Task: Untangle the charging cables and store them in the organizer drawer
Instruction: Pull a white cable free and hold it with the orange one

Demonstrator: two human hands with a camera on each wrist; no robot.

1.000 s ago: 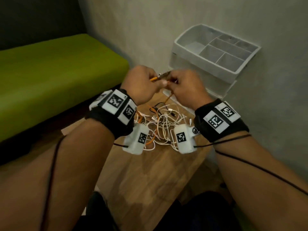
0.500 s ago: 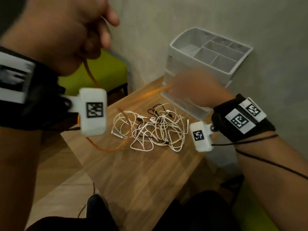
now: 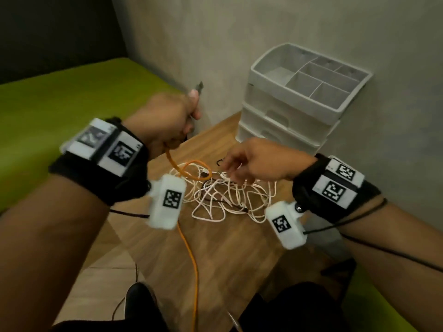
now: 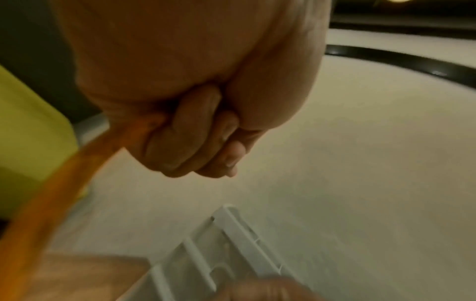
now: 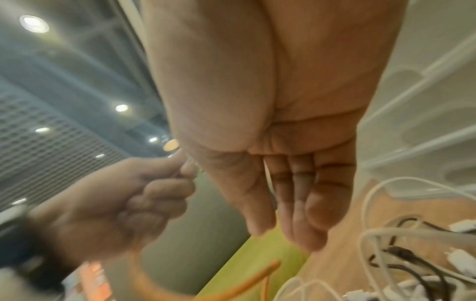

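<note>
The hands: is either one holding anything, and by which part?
The left hand grips the orange cable near its plug end, the plug sticking out above the fist. The right hand holds nothing; its fingers hang open above the white cables.

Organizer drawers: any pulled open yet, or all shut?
All shut, it seems: the organizer drawer fronts sit flush in the head view. Only its divided top tray is open, with nothing visible inside.
</note>
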